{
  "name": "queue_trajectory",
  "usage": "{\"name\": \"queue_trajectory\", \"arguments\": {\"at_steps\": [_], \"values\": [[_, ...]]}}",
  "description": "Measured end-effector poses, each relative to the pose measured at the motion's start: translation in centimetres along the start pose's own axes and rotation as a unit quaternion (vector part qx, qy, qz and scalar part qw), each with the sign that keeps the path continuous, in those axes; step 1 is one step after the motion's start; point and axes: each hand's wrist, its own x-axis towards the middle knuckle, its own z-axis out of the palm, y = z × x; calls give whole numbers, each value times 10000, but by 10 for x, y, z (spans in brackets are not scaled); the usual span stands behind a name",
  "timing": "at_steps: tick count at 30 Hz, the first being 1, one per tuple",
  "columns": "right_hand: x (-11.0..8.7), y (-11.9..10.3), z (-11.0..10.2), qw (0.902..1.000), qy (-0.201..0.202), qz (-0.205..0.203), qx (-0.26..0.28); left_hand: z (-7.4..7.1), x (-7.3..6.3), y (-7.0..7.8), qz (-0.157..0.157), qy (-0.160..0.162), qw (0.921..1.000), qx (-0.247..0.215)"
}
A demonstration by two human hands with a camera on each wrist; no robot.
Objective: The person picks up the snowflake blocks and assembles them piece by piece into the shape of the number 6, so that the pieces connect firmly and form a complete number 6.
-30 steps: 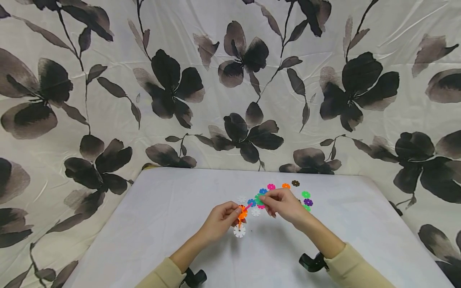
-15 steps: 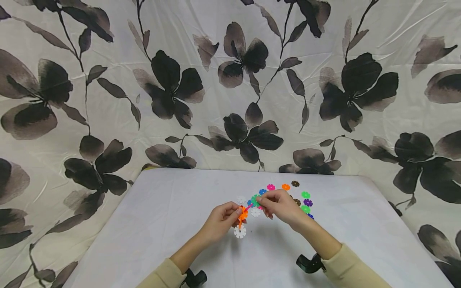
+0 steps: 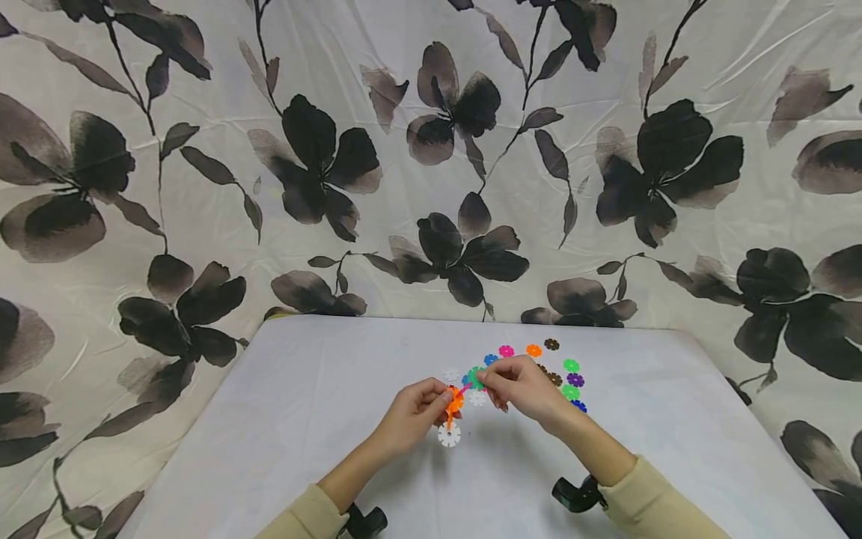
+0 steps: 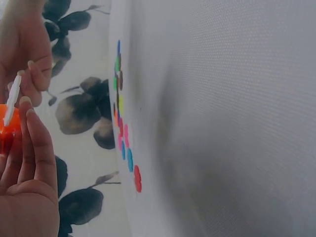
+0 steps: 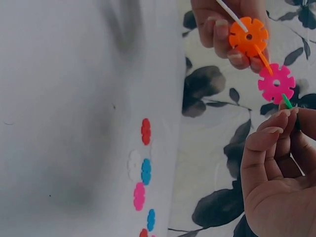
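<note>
My left hand (image 3: pixel 412 412) grips a linked piece of toy snowflake discs, its fingers at the orange disc (image 5: pixel 239 41). From that orange disc a white disc (image 3: pixel 443 436) hangs at the lower end in the head view. Toward the other hand, a pink disc (image 5: pixel 286 80) is joined on by an orange one seen edge-on. With thumb and fingertips, my right hand (image 3: pixel 525 385) pinches a green disc (image 3: pixel 477 376). In the right wrist view the green edge meets the rim of the pink disc. Both hands are raised above the table.
Loose snowflake discs lie on the white table (image 3: pixel 303 419) behind the hands, among them an orange disc (image 3: pixel 534 349), a purple disc (image 3: pixel 575 379) and a blue disc (image 5: pixel 146 172). A floral cloth (image 3: pixel 364 165) hangs behind the table's far edge.
My right hand has shifted slightly left, bringing the green disc closer to the pink one and the left hand. The left hand has stayed nearly still.
</note>
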Motion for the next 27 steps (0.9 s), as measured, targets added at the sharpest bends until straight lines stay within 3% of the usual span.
{"name": "queue_trajectory", "arguments": {"at_steps": [11,27], "values": [[-1,-2,2,9993,-132,-349,-44,2,0,1,89,62,9999,9],[0,2,6,9989,-311,-281,200,3,-1,-4,81,-1,9999,-94]]}}
